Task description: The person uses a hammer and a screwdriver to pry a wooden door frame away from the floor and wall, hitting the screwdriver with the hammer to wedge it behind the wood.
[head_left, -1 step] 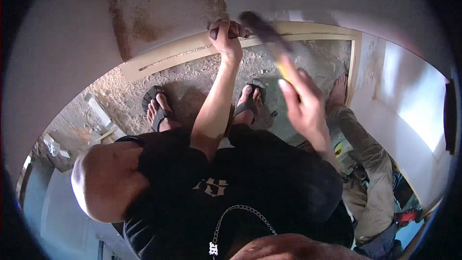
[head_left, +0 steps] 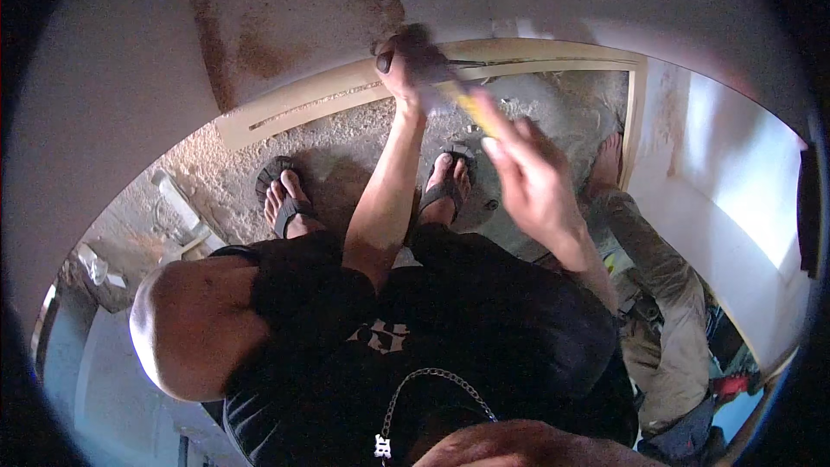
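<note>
While the pale wall [head_left: 553, 0], the floor [head_left: 346, 143] and the wooden frame [head_left: 298, 97] are all keeping their places, the right hand [head_left: 540, 186] is swinging a hammer [head_left: 478, 111]. Compared with the earlier view, its dark head is now reaching leftward over the left hand [head_left: 403, 86] instead of hanging to its right. That is suggesting a blow at or near its landing, though blur is hiding whether metal is touching metal. The right hand is gripping the hammer's yellow handle; the left is closing firmly around a dark tool [head_left: 384, 62], probably a chisel, whose rounded end is showing beside the thumb. Both are working above the frame's long rail, which is lying along the foot of the wall.

Among the surfaces, the wall is looking smooth and matt except where a rough brown patch [head_left: 277, 22] is breaking its coating. The floor is appearing grey and gritty, its left part disappearing under curled, pale wood shavings [head_left: 203, 160]. The frame is showing clean, light timber, with its rail meeting a shorter side piece [head_left: 635, 117] in a square corner at the right. Beside that corner, another person's bare foot [head_left: 608, 156] is resting below a creased brown trouser leg [head_left: 654, 246]. Smallest of these, a narrow, straight-sided slot [head_left: 316, 103] is running lengthwise through the rail, left of the gripped tool.
</note>
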Available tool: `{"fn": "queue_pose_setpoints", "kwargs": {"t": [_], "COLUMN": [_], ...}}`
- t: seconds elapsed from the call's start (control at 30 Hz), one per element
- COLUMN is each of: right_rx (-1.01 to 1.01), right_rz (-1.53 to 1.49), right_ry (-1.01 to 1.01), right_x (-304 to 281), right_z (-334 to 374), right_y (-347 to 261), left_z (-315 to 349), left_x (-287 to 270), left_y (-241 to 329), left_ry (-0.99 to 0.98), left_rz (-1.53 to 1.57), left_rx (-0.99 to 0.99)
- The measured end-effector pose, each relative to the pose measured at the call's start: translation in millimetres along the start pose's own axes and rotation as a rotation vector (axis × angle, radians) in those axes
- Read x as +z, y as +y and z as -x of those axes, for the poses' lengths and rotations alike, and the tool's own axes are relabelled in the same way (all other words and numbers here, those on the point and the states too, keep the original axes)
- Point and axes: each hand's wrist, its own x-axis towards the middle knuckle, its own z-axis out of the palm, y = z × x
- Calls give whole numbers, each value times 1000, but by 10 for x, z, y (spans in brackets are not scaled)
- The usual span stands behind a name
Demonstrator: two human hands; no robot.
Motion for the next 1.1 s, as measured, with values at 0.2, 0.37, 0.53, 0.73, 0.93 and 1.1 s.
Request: {"fn": "queue_pose_setpoints", "kwargs": {"t": [0.2, 0.37, 0.53, 0.73, 0.93, 1.1], "right_rx": [-256, 35, -22, 21, 15, 17], "right_rz": [320, 503, 370, 454, 388, 437], "right_ry": [-185, -323, -234, -135, -127, -162], "right_x": [345, 469, 615, 677, 687, 618], "right_z": [-230, -130, -78, -113, -79, -104], "right_y": [-377, -374, -515, -256, -355, -420], "left_z": [112, 170, 161, 144, 117, -39], "left_x": [398, 466, 391, 398, 441, 285], "left_y": [183, 143, 168, 186, 122, 97], "left_ry": [11, 13, -35, 48, 10, -220], "left_rz": [43, 76, -73, -249, -301, 209], "left_rx": [-124, -107, -73, 51, 139, -155]}}
